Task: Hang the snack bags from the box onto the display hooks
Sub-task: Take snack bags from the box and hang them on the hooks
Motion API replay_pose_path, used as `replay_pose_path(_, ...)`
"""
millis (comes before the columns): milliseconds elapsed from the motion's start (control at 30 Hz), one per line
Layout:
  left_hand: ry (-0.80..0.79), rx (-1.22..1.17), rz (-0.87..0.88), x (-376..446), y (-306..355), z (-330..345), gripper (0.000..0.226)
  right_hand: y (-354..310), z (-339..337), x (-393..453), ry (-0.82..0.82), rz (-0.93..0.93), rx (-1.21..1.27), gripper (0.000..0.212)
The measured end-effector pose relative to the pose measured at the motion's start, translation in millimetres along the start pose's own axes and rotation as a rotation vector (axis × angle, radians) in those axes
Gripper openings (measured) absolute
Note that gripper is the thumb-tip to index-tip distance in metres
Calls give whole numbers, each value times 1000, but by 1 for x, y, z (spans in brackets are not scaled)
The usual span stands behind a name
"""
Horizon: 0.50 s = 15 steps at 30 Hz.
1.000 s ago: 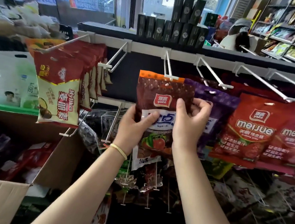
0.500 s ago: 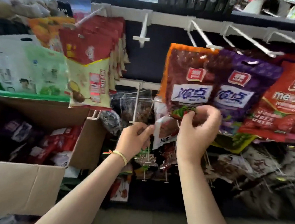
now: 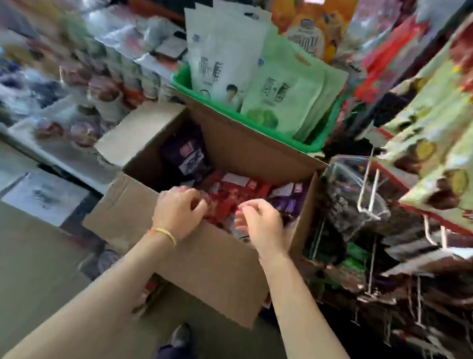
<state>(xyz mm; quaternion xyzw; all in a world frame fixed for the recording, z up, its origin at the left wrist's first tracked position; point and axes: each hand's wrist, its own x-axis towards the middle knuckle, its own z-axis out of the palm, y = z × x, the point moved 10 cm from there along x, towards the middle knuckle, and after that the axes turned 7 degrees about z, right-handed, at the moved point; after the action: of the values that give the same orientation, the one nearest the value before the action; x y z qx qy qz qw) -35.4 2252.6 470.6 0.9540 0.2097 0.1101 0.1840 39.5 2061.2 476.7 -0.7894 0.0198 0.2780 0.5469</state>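
An open cardboard box [image 3: 210,266] stands on the floor below me. Inside lie red snack bags [image 3: 228,198] and purple snack bags [image 3: 187,152]. My left hand [image 3: 179,211] and my right hand [image 3: 260,224] hover side by side over the box's near wall, fingers curled, fingertips at the red bags. Blur hides whether either hand grips a bag. White wire display hooks [image 3: 374,191] stick out at the right, with red-and-yellow bags [image 3: 446,157] hanging above them.
A green basket [image 3: 265,126] of white and pale green pouches [image 3: 282,97] sits just behind the box. Stacked cans and cups [image 3: 105,93] fill the shelves at the left. Dark hanging packets crowd the lower right. My shoe [image 3: 180,336] is on the floor by the box.
My view has swung left and down from the hooks to the box. Both hands left the brown-red bag hanging on its hook and came down over the box.
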Motion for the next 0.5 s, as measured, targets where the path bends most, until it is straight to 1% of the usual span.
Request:
replay_pose_path(67,-76,146,75,7,-23,6,49,22,34,33,-14,104,-132,9)
replay_pose_path(133,-84,218,119,8,-32,7,49,37,60,57,-74,173,-304,17)
replay_pose_path(167,-83,238,132,7,-32,6,50,38,70,64,-118,196,-352,22)
replay_pose_path(233,-56,251,149,7,-29,4,51,46,84,77,-180,280,-355,29)
replay_pose_path(300,-39,241,152,8,-29,3,49,60,88,83,-170,450,-255,28)
replay_pose_path(367,-36,226,150,10,-30,3,48,74,99,78,-190,629,-47,19)
replay_pose_path(433,-45,215,148,11,-32,4,49,77,109,75,-223,696,114,24)
replay_pose_path(500,-52,214,154,12,-30,1,52,71,112,75,-245,673,172,30)
